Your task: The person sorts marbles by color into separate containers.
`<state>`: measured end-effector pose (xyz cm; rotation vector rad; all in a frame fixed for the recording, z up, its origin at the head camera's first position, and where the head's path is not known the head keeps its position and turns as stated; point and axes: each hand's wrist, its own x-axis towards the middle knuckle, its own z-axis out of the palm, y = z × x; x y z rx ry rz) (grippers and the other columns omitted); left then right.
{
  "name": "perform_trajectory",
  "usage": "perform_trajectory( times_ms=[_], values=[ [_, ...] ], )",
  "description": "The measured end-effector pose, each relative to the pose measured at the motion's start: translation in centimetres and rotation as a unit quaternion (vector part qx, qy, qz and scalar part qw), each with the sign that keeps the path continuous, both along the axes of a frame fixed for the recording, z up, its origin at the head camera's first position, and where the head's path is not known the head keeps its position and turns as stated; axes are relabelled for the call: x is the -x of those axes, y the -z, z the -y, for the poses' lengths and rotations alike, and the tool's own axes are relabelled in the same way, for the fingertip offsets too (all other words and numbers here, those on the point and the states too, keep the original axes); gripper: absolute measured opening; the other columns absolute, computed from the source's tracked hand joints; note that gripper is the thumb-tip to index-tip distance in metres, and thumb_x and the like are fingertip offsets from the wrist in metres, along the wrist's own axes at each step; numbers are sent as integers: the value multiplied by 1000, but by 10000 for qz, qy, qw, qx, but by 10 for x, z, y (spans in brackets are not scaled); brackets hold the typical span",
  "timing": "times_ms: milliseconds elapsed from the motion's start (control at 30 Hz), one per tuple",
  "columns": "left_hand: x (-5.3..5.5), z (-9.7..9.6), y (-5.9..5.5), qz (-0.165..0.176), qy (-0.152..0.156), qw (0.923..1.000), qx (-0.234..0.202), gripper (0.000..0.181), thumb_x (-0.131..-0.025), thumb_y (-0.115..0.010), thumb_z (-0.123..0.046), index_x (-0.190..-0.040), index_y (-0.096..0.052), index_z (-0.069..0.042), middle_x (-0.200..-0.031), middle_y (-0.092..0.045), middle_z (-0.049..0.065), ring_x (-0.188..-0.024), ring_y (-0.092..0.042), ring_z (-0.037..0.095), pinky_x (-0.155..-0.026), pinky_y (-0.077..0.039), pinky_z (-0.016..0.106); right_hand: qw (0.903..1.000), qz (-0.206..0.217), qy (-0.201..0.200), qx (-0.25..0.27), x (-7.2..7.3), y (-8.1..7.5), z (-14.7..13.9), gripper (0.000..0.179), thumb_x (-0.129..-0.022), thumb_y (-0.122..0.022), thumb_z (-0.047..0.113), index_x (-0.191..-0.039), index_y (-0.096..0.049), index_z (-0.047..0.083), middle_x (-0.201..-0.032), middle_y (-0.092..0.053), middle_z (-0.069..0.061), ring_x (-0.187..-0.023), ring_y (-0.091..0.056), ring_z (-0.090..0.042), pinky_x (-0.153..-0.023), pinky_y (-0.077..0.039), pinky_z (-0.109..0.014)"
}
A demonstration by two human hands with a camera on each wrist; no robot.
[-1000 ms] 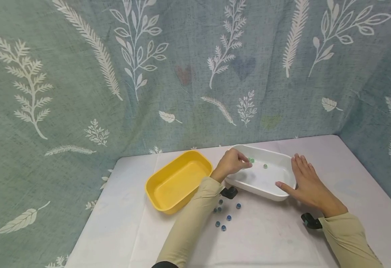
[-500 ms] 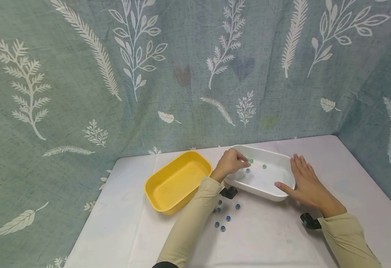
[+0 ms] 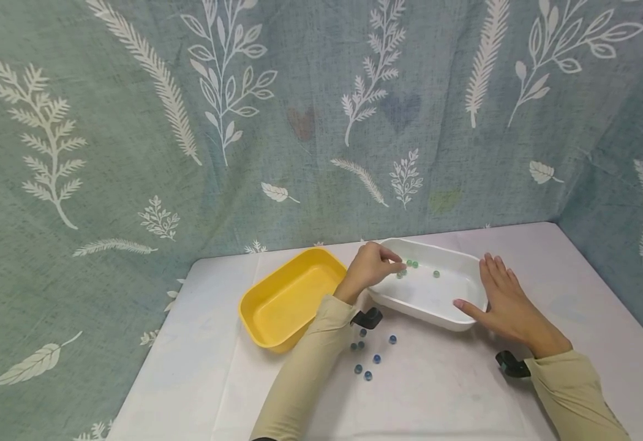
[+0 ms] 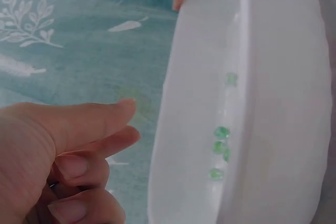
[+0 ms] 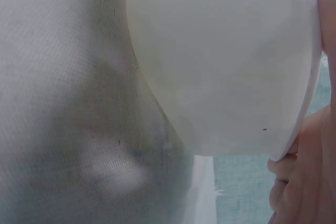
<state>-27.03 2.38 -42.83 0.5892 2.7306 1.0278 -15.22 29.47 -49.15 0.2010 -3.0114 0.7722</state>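
Several pale green marbles (image 3: 436, 274) lie in the white tub (image 3: 428, 297), most of them bunched near its left end. My left hand (image 3: 373, 266) is over that end of the tub, thumb and forefinger extended close together. In the left wrist view, nothing shows between the left fingertips, and the green marbles (image 4: 220, 147) sit beyond the near wall of the tub. My right hand (image 3: 506, 303) rests at the tub's right end with straight fingers along the rim and the thumb spread over the near corner.
A yellow tub (image 3: 277, 335) stands to the left, partly behind the left forearm. Several blue and dark marbles (image 3: 376, 359) lie on the white tablecloth (image 3: 437, 392) in front of the white tub. A patterned curtain (image 3: 310, 122) hangs behind the table.
My left hand has drawn back a little to the left. A marble seen apart in the tub half a second ago now sits close to the others. The right hand stays put.
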Motion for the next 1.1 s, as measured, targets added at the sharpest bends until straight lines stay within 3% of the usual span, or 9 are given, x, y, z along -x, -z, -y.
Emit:
perform_trajectory(
  times_ms=[233,600,833,1100],
  values=[
    [-12,21,-10,-98,-39,9992,-398,22,-92,-79,-29,-105,-83,-12,-58,-40,-5,-54,-34,10,-54,-29,21,10000,71,-20,-22,1,-3,2,117,-96,-56,67,-160,-1,-14,-170,7,-34,-159,8,-51,-126,-1,-69],
    [-38,56,-19,-44,-321,9961,-817,23,-91,-79,-29,-104,-83,-11,-59,-40,-4,-54,-36,11,-52,-27,22,10000,77,-25,-17,-1,-4,3,117,-96,-56,67,-159,0,-14,-169,6,-34,-159,8,-51,-127,2,-68],
    [-54,84,-23,-722,-263,9930,-893,26,-95,-75,-31,-109,-81,-10,-64,-45,-2,-60,-41,12,-57,-32,21,10000,19,-47,1,-3,-4,4,117,-96,-57,65,-159,0,-15,-169,5,-36,-158,7,-52,-127,2,-68],
    [-69,123,-29,-1528,-789,9828,-680,28,-96,-75,-30,-114,-79,-9,-79,-60,1,-74,-55,15,-65,-43,22,10000,4,-33,-35,-3,-5,6,117,-96,-57,66,-159,0,-16,-169,6,-36,-158,7,-53,-126,1,-69]
  ],
)
